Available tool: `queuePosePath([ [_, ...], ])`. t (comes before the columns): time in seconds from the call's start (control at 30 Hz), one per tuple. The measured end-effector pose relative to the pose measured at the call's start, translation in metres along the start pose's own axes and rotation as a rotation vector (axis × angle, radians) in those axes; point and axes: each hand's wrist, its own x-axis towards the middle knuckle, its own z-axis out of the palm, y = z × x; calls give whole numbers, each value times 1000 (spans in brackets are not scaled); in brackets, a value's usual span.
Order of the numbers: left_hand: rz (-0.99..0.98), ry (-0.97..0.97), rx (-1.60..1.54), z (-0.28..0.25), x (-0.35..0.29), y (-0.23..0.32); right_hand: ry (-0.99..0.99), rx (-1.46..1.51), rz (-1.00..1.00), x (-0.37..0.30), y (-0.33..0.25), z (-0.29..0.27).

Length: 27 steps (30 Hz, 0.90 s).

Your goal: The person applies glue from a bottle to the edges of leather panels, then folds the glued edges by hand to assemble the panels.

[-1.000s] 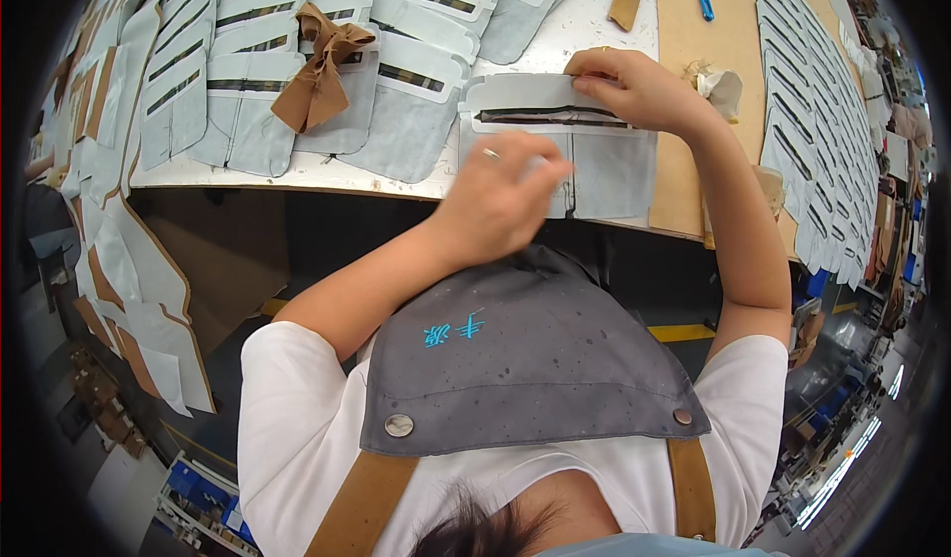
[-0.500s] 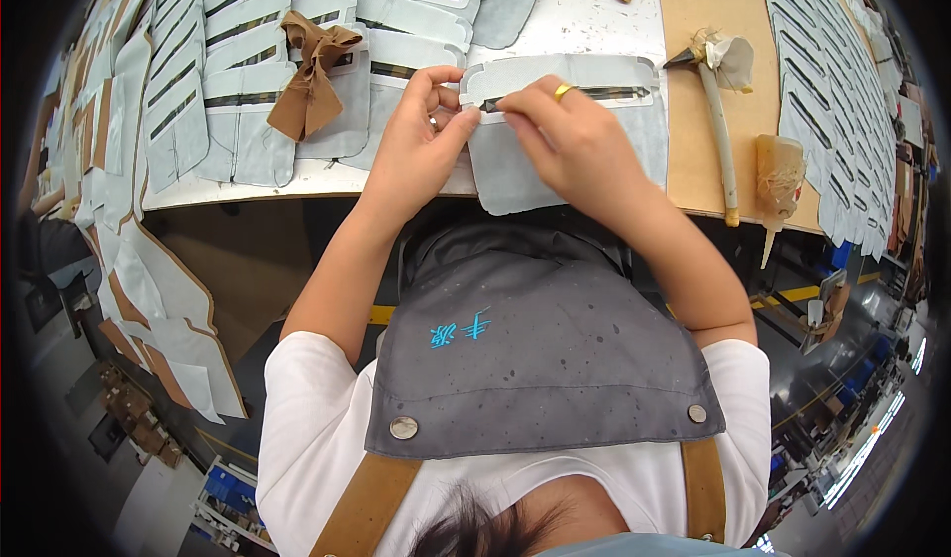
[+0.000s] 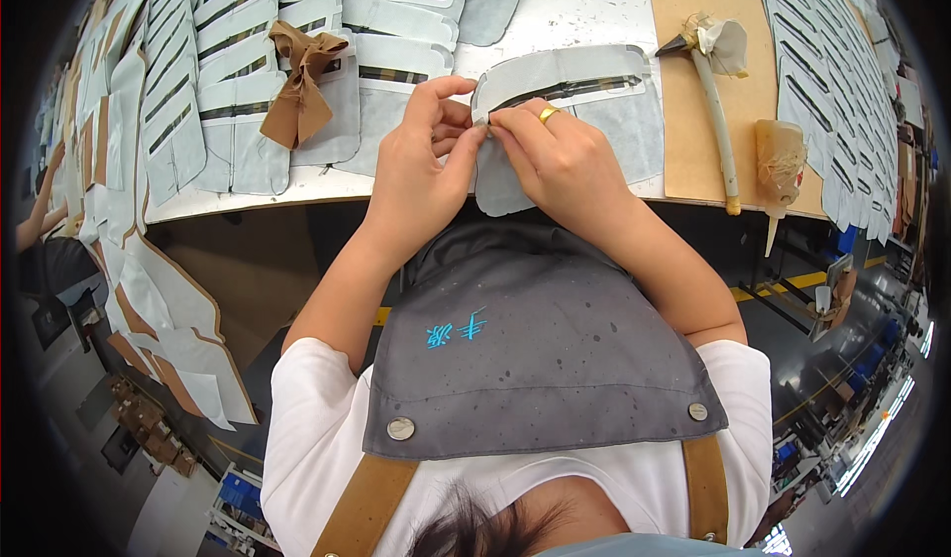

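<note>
A pale grey panel (image 3: 629,131) lies near the table's front edge, its left part lifted and bent. A long slot with a dark strip (image 3: 594,86) runs across its upper part. My left hand (image 3: 426,156) pinches the panel's left edge between thumb and fingers. Close against it, my right hand (image 3: 570,151), with a gold ring, pinches the panel at the strip's left end. The fingertips of both hands almost meet there, and they hide whatever small part lies between them.
Rows of similar panels (image 3: 238,81) overlap at left, under a knotted brown cloth (image 3: 300,86). A hammer-like tool (image 3: 715,131) and an amber nozzle bottle (image 3: 780,166) lie on a brown board (image 3: 684,175). More panels (image 3: 827,111) stand right. Large cut pieces (image 3: 183,299) hang off the left edge.
My right hand has moved slightly down and closer to my left fingertips. The panel's left part has been lifted and bent, so the dark strip now curves.
</note>
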Motion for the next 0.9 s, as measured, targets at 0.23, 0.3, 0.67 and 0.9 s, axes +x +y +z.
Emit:
queuePosePath([
  [0.23, 249, 71, 289, 9, -6, -5, 8, -102, -45, 0, -5, 4],
  [0.3, 261, 59, 307, 9, -7, -8, 12, -45, -19, 2, -3, 6],
  [0.67, 117, 80, 61, 9, -8, -15, 28, 432, 322, 0, -2, 6],
  [0.9, 284, 59, 214, 10, -10, -23, 81, 338, 336, 0, -5, 10],
])
